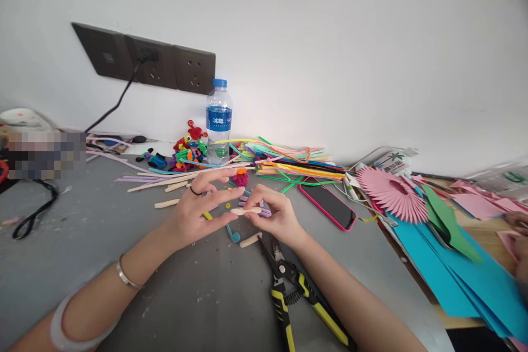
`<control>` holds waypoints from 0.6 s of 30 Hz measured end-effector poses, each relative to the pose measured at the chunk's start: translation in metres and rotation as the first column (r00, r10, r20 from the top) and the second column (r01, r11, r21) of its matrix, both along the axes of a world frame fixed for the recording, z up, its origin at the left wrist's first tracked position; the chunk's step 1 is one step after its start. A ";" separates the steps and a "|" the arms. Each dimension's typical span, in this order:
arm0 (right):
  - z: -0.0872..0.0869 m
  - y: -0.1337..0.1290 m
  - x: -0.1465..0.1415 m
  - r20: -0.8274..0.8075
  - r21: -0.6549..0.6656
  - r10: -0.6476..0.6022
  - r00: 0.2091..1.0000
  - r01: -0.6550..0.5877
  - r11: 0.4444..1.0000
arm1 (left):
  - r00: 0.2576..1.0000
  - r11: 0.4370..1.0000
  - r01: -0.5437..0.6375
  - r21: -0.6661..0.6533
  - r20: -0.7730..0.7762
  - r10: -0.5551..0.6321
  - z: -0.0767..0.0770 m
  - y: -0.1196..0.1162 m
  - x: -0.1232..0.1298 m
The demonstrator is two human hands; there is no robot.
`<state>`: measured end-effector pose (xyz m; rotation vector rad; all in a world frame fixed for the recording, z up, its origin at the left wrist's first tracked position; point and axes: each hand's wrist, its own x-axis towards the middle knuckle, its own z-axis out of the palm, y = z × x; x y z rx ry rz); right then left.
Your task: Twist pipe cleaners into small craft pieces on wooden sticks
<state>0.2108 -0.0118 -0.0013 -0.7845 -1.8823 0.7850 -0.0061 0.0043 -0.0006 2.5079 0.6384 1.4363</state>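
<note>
A short cream pipe cleaner piece (247,211) is pinched between the thumb and fingers of my right hand (277,214). My left hand (200,206) has its fingers stretched out and apart, its thumb tip at the left end of that piece. Just below lies another cream piece (250,240), near the tips of yellow-and-black pruning shears (284,280) with spread handles. Between and around my hands are a blue curled pipe cleaner (234,235) and several purple pieces (264,208), partly covered by my fingers. More cream lengths (167,203) rest left of my left hand.
Behind are a water bottle (219,121), a heap of coloured pipe cleaners (295,162) and small pipe cleaner figures (190,148). A phone (328,204) lies right of my right hand. Farther right are blue paper (449,275), a pink paper fan (391,192) and another person's hand (517,223).
</note>
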 end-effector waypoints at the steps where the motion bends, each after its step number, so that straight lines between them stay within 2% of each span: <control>1: 0.000 0.000 0.000 0.001 -0.002 0.000 1.000 0.000 1.000 | 1.000 1.000 -0.009 0.007 0.016 0.009 0.001 0.000 0.000; 4: 0.001 0.000 0.000 -0.002 -0.001 0.000 1.000 0.000 1.000 | 1.000 1.000 -0.015 0.012 0.016 0.015 0.002 0.000 0.000; 10: -0.001 0.000 0.000 -0.013 0.012 0.005 1.000 -0.005 1.000 | 0.994 0.999 0.038 0.032 -0.107 -0.035 0.000 0.000 -0.002; 18: -0.002 0.001 0.000 0.004 0.067 -0.040 0.999 0.039 0.997 | 0.998 0.999 0.003 -0.042 -0.064 -0.006 -0.001 -0.001 -0.002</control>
